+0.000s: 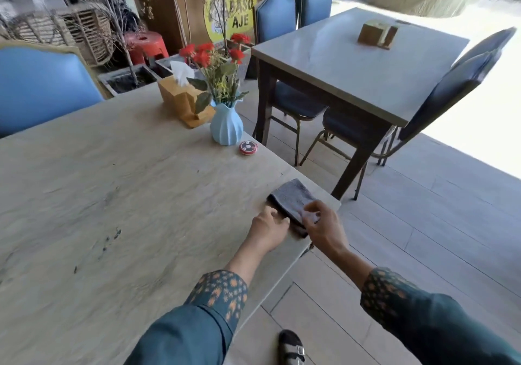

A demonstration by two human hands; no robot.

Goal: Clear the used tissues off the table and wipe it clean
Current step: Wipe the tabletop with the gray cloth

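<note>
A folded grey cloth (294, 198) lies on the pale wooden table (127, 195) near its right corner. My left hand (267, 230) touches the cloth's near left edge with its fingertips. My right hand (324, 228) pinches the cloth's near right end between thumb and fingers. A few small dark specks mark the tabletop at the left. No loose tissues show on the table.
At the table's far side stand a wooden tissue box (183, 98) with a white tissue sticking out, a light blue vase (226, 125) of red flowers and a round red call button (248, 147). Blue chairs (39, 85) and a second table (352, 63) stand beyond.
</note>
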